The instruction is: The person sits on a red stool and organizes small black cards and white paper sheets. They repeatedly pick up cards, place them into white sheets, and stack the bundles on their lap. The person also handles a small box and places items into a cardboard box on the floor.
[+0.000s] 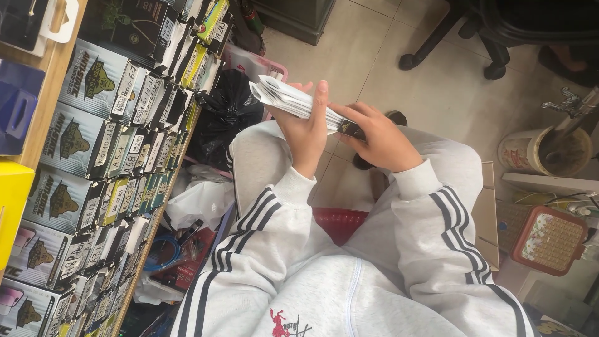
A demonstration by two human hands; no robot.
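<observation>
Nearest the lens, low in the frame: my grey sweatshirt with dark sleeve stripes, both forearms reaching up toward mid-frame. Left hand (304,128) is wrapped round a stack of flat white packets (284,97), thumb up across its side, holding it edge-on just above centre. Right hand (379,138) is closed lightly on the stack's near end, fingers pinching a dark-tipped packet there. I read this as mid-sort: leafing through the stack. Next move, I judge, needs the right hand's fingers to part one packet cleanly while the left keeps the rest squared. Left edge of frame: a shelf (59,75) crowded with labelled boxes (93,78). A red basket (340,221) shows between my arms; black bag (226,112) behind the stack.
</observation>
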